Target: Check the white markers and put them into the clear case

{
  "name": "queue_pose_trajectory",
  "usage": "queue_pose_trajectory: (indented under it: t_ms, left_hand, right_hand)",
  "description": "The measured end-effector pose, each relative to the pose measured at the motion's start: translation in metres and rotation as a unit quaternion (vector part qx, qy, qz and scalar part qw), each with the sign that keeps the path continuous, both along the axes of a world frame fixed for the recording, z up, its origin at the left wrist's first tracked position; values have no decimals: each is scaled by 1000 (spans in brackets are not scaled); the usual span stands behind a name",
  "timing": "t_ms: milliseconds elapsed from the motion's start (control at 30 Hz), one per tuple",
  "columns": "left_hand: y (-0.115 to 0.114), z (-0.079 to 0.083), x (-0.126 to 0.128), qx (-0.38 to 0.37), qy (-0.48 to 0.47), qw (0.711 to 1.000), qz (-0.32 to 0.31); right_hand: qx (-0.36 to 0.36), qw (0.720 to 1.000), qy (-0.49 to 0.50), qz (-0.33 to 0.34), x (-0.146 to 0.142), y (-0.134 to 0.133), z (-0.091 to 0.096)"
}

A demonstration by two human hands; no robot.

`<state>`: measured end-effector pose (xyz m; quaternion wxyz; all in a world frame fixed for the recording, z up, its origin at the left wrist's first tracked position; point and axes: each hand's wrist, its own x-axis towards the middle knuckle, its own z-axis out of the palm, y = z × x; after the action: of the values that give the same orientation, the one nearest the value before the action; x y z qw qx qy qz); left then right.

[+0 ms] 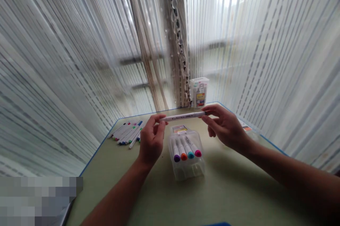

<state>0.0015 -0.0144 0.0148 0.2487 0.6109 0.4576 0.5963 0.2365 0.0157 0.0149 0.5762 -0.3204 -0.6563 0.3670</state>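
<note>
I hold a white marker level above the table, one end in each hand. My left hand pinches its left end with thumb and fingers. My right hand pinches its right end. Right below the marker lies a clear plastic case with several markers inside, their purple, orange, teal and pink caps toward me.
A loose row of several markers lies at the back left of the pale green table. A clear box with small bottles stands in the far corner. White striped curtains close in the table on both sides.
</note>
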Motion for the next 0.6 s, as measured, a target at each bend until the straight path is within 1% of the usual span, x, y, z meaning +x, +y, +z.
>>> queue_pose_trajectory:
  t_ms: [267, 600]
  left_hand:
    - [2, 1, 0, 4, -30, 1000, -2]
    - [0, 2, 0, 3, -32, 999, -5]
  right_hand:
    - [9, 1000, -2, -7, 0, 2, -1]
    - [3, 1000, -1, -4, 1, 2, -3]
